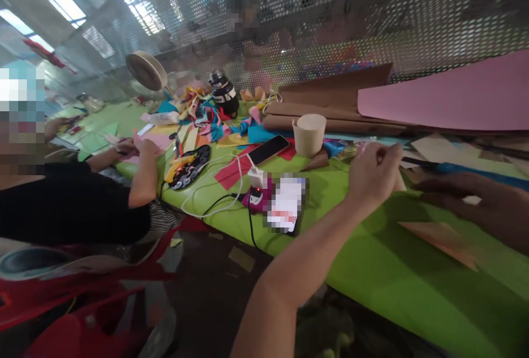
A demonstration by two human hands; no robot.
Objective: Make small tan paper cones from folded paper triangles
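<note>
My left hand (374, 173) hovers above the right part of the green table, its fingers curled together. What they hold, if anything, is hidden behind them; a pale edge (400, 183) shows just below the fingers. My right hand (475, 198) is at the right side, low over the table and smeared by motion. A small white patch (471, 200) shows at its fingers; I cannot make out what it is. Beneath that hand lies a folded tan piece of paper (442, 239). A cream paper cup or roll (309, 135) stands to the left of my left hand.
Two phones (287, 201) (268, 150), a charger (257, 176) and white cable lie on the green table (372, 270). Behind are brown sheets (330, 115), a large pink sheet (446, 96), coloured scraps (215, 126) and a black bottle (223, 93). Another person (74, 198) works at left.
</note>
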